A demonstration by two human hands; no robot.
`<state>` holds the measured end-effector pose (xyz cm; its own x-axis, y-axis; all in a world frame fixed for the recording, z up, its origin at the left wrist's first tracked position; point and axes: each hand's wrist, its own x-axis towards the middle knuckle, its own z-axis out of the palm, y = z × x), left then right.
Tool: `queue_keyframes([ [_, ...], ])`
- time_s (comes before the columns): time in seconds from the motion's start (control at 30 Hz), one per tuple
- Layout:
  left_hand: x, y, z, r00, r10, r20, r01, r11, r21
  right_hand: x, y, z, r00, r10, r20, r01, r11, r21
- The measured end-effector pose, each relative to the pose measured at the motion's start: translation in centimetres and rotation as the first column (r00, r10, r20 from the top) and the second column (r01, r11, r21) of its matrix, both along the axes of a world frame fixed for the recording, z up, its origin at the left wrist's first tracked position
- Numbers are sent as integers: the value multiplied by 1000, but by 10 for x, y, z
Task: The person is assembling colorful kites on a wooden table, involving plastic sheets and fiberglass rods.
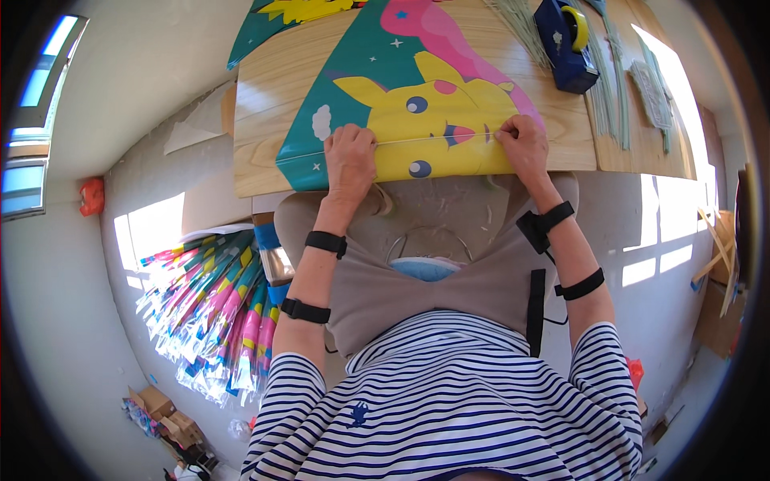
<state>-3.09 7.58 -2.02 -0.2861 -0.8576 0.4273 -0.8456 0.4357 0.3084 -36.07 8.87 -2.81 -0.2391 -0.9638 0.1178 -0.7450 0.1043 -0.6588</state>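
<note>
- The table (265, 96) is pale wood and fills the top of the view; its near edge runs left to right just ahead of the person's lap.
- The kite (385, 88) lies flat on it, teal with a yellow cartoon figure and a pink patch, its wide end at the near edge and its point running away from the person.
- A bundle of wrapped kites (212, 313) lies on the floor to the left.
- A blue tape dispenser (566, 44) sits far right, among thin green rods (609, 96).
- The left hand (350, 154) presses down on the kite's near left part, fingers curled, seemingly pinching the spar.
- The right hand (523, 143) does the same on the right.
- The spar (433, 139), a thin pale rod, lies crosswise between both hands, its long axis left to right, each end equally near one hand.
</note>
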Motion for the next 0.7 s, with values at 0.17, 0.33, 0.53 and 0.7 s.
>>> queue_keyframes([
  [0.17,1,1,0,1000,4,16,-4,1000,9,1,1,-1,999,-4,38,4,1000,6],
  [0.33,3,1,1,1000,7,21,-7,1000,0,2,0,-1,1000,0,8,0,1000,6],
  [0.53,-1,1,6,1000,-6,11,6,1000,11,-7,2,-4,995,14,102,-9,999,-48],
  [0.7,6,5,19,1000,9,9,-10,999,42,-22,4,12,879,-107,464,112,994,17],
])
